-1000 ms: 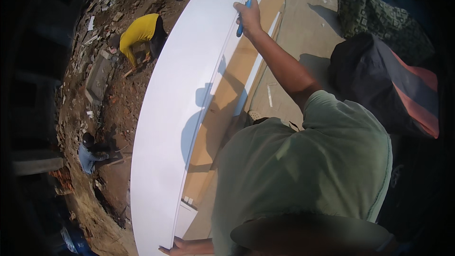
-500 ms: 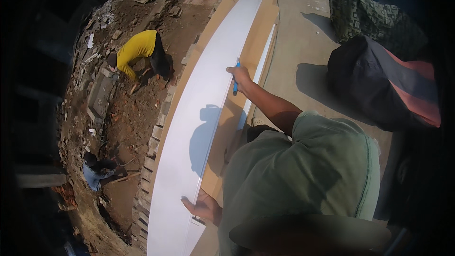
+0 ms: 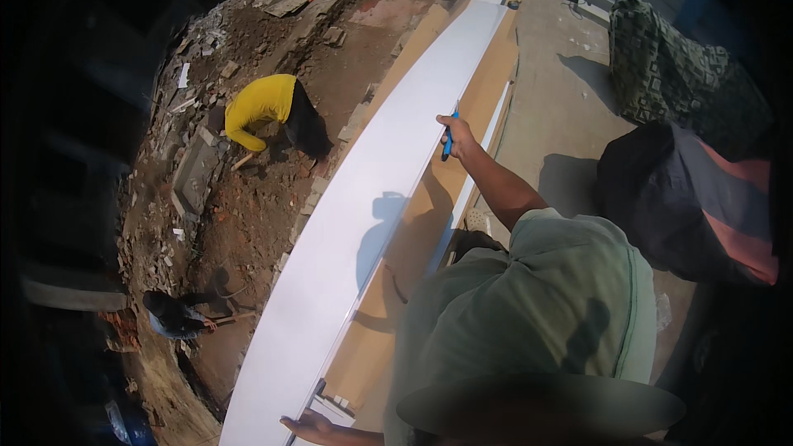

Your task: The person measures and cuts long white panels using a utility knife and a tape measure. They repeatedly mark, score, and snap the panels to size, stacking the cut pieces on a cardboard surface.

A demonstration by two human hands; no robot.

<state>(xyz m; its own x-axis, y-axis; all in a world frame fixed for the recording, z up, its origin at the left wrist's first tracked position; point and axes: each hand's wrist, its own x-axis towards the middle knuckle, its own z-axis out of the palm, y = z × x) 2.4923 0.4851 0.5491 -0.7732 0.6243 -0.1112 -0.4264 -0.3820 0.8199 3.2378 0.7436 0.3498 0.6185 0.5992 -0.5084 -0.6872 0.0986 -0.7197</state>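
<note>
No texts, labels, brands, numbers or signs can be read anywhere in view; no lettering is legible on anything.

My bare right hand (image 3: 460, 135) covers the middle of the slim blue handheld tool (image 3: 447, 149), whose tip is too small to make out. The long, flat white panel (image 3: 363, 206) hides part of the tan board (image 3: 482, 91) beneath and runs off the lower edge, where I can't make out every finger of my left hand (image 3: 312, 427).
</note>
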